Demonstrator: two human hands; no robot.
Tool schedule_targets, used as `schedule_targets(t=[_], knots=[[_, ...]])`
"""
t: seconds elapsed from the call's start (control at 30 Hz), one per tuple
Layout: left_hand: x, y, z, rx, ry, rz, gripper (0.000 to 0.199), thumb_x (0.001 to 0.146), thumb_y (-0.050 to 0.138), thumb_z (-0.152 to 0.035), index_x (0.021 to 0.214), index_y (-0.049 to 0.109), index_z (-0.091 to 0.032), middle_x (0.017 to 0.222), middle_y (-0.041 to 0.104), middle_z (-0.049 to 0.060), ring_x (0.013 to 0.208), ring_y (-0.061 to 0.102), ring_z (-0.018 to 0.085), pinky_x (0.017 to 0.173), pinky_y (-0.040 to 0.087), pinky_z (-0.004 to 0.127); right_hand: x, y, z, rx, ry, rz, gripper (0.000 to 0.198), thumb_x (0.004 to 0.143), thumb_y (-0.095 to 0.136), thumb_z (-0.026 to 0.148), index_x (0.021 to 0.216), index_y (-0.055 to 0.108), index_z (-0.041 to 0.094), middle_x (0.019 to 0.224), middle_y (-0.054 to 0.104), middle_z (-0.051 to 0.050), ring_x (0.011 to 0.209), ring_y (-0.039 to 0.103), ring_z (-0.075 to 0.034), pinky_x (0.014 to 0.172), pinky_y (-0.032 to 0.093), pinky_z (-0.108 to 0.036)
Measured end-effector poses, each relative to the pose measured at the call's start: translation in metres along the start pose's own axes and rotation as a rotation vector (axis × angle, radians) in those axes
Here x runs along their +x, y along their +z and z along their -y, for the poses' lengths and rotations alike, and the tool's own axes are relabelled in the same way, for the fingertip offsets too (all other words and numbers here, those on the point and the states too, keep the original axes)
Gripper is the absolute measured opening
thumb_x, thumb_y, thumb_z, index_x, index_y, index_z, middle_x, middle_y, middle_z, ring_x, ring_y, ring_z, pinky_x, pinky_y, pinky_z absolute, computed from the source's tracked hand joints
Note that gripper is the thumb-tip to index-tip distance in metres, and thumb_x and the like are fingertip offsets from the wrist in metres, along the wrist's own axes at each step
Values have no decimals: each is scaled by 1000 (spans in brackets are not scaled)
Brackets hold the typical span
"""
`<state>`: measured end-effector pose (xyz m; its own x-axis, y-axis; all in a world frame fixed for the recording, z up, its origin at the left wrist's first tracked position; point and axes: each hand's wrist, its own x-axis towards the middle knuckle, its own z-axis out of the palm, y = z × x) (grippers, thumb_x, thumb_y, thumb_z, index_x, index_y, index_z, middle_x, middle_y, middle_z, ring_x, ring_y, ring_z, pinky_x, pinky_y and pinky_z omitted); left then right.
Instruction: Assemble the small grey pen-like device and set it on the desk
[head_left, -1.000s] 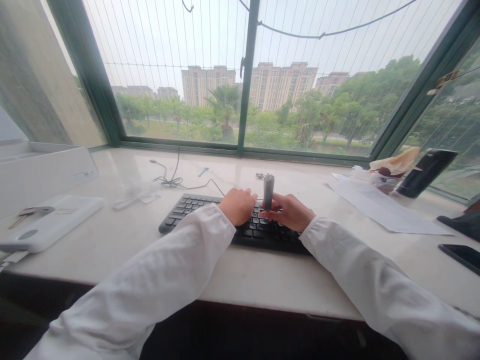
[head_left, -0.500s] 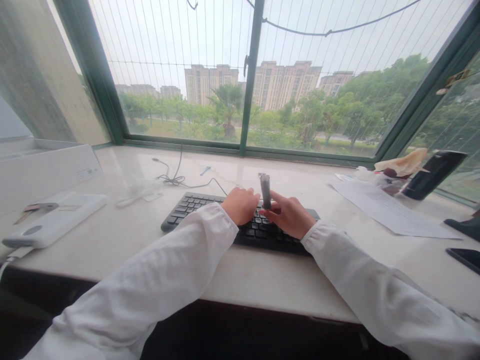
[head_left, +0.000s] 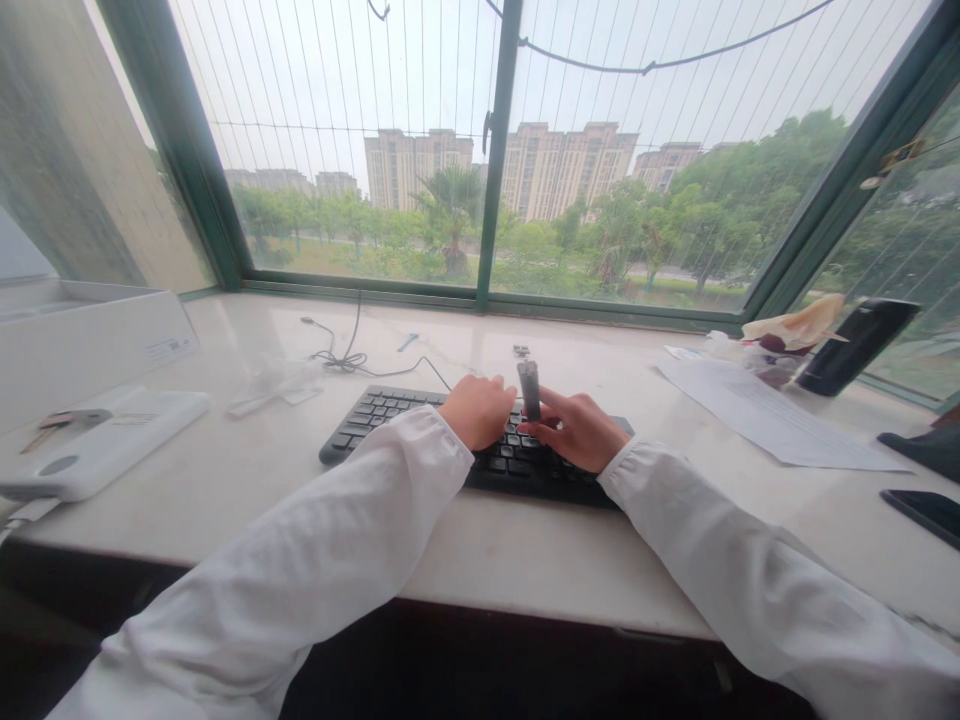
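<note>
A black keyboard (head_left: 379, 410) lies on the white counter, partly covered by both hands. My left hand (head_left: 475, 410) rests over its middle with the fingers curled; the fingertips, and anything in them, are hidden. Between the thumb and fingers of my right hand (head_left: 583, 432) stands a dark grey bar-shaped object (head_left: 529, 392), upright with a lighter upper end, just above the keys. Its exact kind does not show. Behind it, some small dark pieces (head_left: 521, 351) lie on the counter.
At left are a white box (head_left: 97, 330) and a white power bank (head_left: 150, 440) with keys (head_left: 71, 425) on it. A cable (head_left: 341, 358) and clear plastic (head_left: 277, 390) lie behind. Paper (head_left: 780, 415), a black upright object (head_left: 859, 345) and a phone (head_left: 926, 515) are at right.
The dark grey bar sits slightly lower, and the small pieces behind it show more clearly. Both hands keep nearly the same pose; the whole view has shifted a little.
</note>
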<state>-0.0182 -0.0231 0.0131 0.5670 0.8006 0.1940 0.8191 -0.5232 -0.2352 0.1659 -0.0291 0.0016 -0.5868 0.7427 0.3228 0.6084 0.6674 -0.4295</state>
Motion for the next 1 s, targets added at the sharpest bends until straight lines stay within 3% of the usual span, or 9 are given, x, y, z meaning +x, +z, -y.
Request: schedule_targets(t=[0.63,1.0], knots=[[-1,2,0,5,-11,-21,29,92,38,-28,108,59,-15,99,62,13,84,64,26,69,46,37,0,-3,1,34,61,26,30,85,57,34,112,56,24,66,68,3,52,52,-13,57,41,-24],[-3,-4,-2,25,-28,-3,27,92,37,-26,103,59,-13,96,62,13,82,64,26,68,47,36,-1,-2,-12,0,53,33,31,86,54,44,109,55,23,59,63,4,48,50,-13,53,38,-24]])
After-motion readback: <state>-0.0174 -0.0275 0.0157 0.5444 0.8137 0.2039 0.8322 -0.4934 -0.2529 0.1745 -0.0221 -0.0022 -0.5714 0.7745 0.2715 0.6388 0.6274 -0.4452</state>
